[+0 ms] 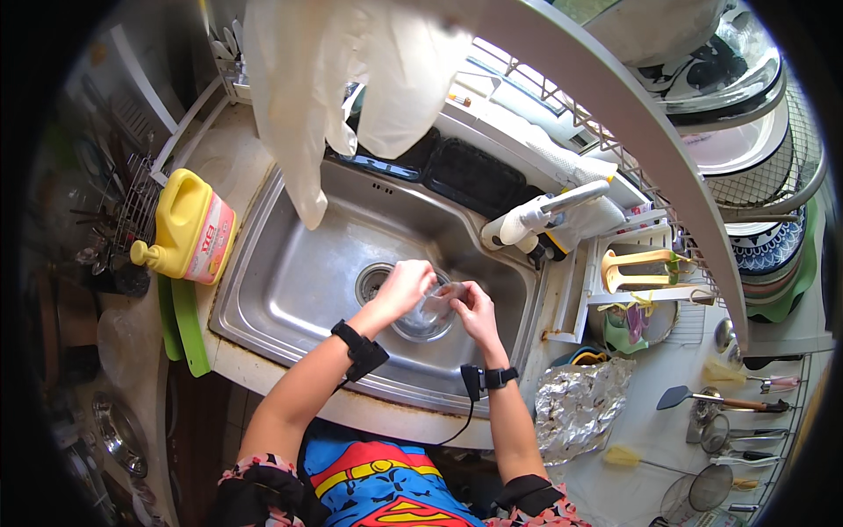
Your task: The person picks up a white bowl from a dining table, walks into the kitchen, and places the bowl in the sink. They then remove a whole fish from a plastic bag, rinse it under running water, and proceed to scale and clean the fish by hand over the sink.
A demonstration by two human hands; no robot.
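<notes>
My left hand, its fingers curled, is above the stainless steel sink, close to the drain strainer. What its fingers close on, if anything, is hidden. Facing it, my right hand pinches a clear, thin piece, perhaps plastic or glass. Below both hands a clear round bowl rests on the sink floor, partly covered by them. Each wrist wears a black strap with a small device.
Pale rubber gloves hang over the sink's far left. A yellow detergent jug stands on the left counter. At the back right is a faucet. Crumpled aluminium foil lies right, below a dish rack shelf.
</notes>
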